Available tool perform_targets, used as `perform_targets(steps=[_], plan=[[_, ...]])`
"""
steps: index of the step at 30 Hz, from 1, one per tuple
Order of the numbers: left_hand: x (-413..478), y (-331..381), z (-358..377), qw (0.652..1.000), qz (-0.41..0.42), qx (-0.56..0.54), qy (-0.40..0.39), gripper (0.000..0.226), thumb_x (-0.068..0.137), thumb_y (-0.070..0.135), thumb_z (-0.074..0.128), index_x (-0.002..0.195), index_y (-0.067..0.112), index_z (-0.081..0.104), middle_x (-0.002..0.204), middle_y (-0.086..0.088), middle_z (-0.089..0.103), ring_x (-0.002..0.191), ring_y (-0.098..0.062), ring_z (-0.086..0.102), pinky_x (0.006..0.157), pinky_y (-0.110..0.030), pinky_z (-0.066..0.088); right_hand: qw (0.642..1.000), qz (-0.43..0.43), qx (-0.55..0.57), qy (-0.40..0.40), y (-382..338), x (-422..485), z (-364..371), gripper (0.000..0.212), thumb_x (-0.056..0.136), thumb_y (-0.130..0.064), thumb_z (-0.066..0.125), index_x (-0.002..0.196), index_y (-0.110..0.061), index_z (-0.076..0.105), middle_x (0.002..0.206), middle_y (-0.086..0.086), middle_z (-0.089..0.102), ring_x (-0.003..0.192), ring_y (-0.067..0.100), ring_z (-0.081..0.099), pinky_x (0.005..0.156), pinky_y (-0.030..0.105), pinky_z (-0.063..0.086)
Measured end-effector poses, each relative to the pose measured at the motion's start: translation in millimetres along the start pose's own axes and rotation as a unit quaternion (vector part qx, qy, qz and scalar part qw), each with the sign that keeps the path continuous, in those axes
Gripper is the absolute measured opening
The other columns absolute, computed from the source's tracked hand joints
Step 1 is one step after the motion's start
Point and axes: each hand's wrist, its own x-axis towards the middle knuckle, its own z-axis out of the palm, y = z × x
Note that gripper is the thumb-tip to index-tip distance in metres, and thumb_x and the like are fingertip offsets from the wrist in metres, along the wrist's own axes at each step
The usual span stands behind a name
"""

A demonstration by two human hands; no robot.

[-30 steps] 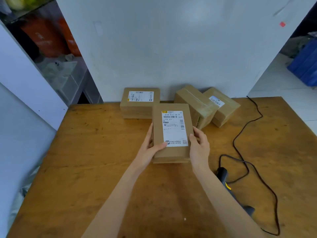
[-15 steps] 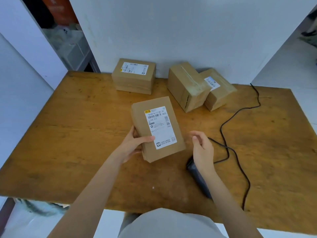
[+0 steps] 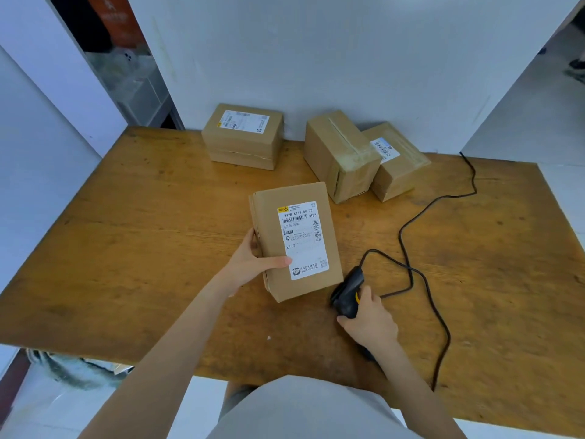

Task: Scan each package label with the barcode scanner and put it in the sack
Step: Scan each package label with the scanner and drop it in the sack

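Head view: left hand (image 3: 250, 264) grip holds labelled package (image 3: 296, 240) above counter (image 3: 142, 232); right hand (image 3: 368, 324) grip wraps barcode scanner (image 3: 348, 291).

A worn wooden desk (image 3: 133, 236) with scuffed, darker patches fills most of the view, its far edge pushed against a pale grey wall (image 3: 316, 58). At the upper left, a gap between white panels (image 3: 38, 77) shows a dim storage area holding an orange object (image 3: 114, 17) and a clear plastic container (image 3: 139, 87). A pale tiled floor (image 3: 531, 122) runs past the desk's right side.
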Motion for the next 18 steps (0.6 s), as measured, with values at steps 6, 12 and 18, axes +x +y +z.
perform_targets(steps=[6,12,18], plan=[[-3.3,-6.1,-0.9,1.000,-0.007,-0.013,0.001,0.132,0.039,0.043,0.093,0.150,0.032,0.024,0.133,0.003,0.056,0.113,-0.014,0.061,0.092,-0.038,0.055,0.961,0.021,0.274,0.044,2.5,1.5,-16.1,0.038,0.086,-0.025,0.061,0.115,-0.007,0.044,0.093,0.006,0.059,0.085,0.025,0.059,0.076,0.041,0.050],[-2.4,-10.2,2.9,1.000,-0.008,-0.010,0.014,0.133,0.039,0.046,0.093,0.150,0.033,0.021,0.133,0.004,0.055,0.117,-0.015,0.057,0.098,-0.043,0.051,0.882,-0.177,0.436,-0.010,-14.9,-24.9,-79.3,0.009,0.085,-0.017,0.068,0.084,-0.014,0.059,0.062,0.005,0.057,0.060,0.017,0.054,0.062,0.025,0.044],[1.3,-8.1,16.1,1.000,0.012,-0.003,0.028,0.131,0.036,0.045,0.093,0.147,0.032,0.025,0.125,0.007,0.057,0.117,-0.018,0.058,0.098,-0.045,0.051,0.843,-0.317,0.428,-0.071,-45.4,-56.6,-101.7,0.035,0.067,-0.045,0.067,0.090,-0.019,0.069,0.082,-0.009,0.070,0.080,0.002,0.063,0.070,0.011,0.046]])
